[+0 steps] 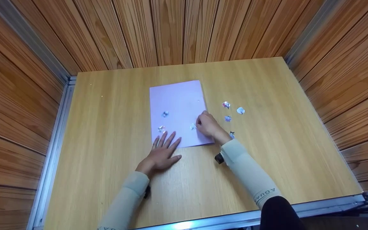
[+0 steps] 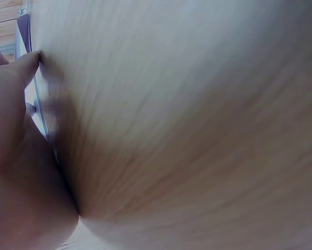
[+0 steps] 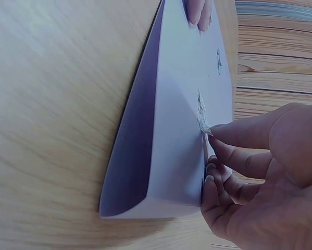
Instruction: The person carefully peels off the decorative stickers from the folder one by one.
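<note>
Table: a pale wooden table (image 1: 113, 127) set in a corner of brown wood-panelled walls.
Sheet: a lilac paper sheet (image 1: 179, 99) lies flat near the middle of the table, long side running away from the person; in the right wrist view its near corner (image 3: 161, 172) looks slightly lifted off the wood.
Left hand: the left hand (image 1: 161, 155) lies palm down with fingers straight and spread, fingertips on the sheet's near edge, the palm on the bare table.
Right hand: the right hand (image 1: 208, 125) sits at the sheet's right side, fingers curled and drawn together — thumb and forefinger tips meet on a small sticker (image 1: 193, 126) lying on the paper.
Stickers on the sheet: two more small stickers (image 1: 165, 114) sit on the lilac paper, left of the right hand.
Loose stickers: a few small cut-out stickers (image 1: 241, 110) lie on the bare wood just right of the sheet — one (image 1: 232, 134) close by the right wrist.
Sleeves: both forearms wear pale cream sleeves (image 1: 251, 174).
</note>
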`<state>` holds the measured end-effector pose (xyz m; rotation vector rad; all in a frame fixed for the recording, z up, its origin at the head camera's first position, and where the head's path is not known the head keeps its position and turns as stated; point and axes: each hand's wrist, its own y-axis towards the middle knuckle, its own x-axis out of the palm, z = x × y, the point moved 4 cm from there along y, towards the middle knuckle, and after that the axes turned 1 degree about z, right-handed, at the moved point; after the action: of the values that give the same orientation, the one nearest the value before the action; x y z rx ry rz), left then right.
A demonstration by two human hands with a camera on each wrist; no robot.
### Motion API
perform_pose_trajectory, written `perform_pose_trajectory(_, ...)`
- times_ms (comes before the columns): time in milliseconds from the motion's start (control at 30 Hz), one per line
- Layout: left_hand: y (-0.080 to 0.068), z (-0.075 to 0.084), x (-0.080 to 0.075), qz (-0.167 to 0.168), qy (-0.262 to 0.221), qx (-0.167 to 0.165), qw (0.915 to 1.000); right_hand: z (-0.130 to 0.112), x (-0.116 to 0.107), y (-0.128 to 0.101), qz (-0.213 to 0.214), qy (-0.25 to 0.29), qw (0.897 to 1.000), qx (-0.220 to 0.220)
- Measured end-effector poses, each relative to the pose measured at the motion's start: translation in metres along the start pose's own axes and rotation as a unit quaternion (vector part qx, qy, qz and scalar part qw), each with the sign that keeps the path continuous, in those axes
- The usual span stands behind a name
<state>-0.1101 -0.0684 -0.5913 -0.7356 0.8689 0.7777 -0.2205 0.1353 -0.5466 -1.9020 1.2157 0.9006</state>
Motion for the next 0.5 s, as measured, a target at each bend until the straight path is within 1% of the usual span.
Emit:
perform_pose_trajectory(267, -0.0002, -0.0001, 0.0006, 0.001, 0.002, -0.003, 1.0, -0.0009, -0.0002, -0.0023, -0.016, 0.017, 1.0, 0.012)
perform_pose_trajectory(500, -0.0013, 0.0006, 0.0007, 0.001, -0.002, -0.002, 1.0, -0.0014, -0.0004, -0.0032, -0.024, 0.024, 0.999, 0.009)
